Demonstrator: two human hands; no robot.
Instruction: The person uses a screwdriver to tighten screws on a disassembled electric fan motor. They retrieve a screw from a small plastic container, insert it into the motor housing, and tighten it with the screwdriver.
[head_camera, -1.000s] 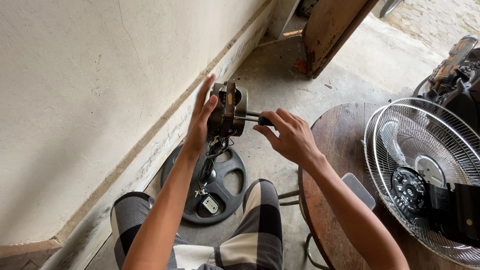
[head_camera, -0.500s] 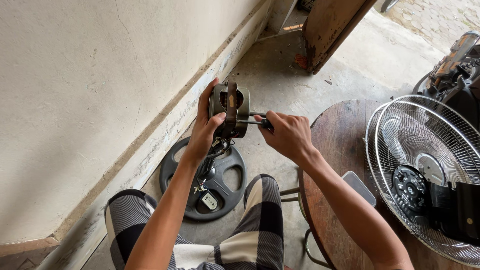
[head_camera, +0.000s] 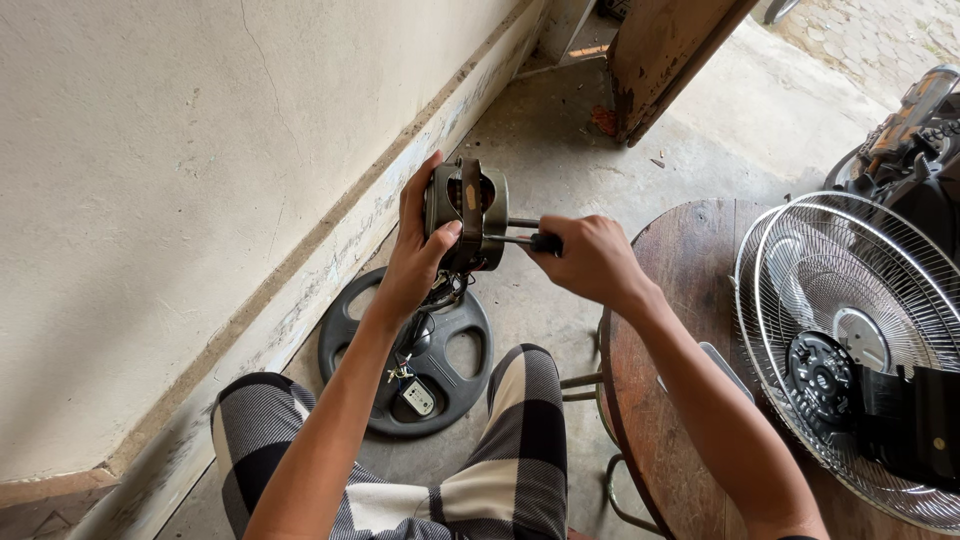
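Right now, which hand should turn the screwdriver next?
The right hand, probably. It already grips the screwdriver, whose tip sits against the fan motor. The left hand is busy wrapped around the motor, holding it up above the round fan base on the floor.

One fan motor; one screwdriver; one round base; one wire grille; one table.

A seated person's left hand is gripping a fan motor while the right hand is holding a screwdriver against it, above a round black fan base, beside a wire fan guard lying on a wooden table.
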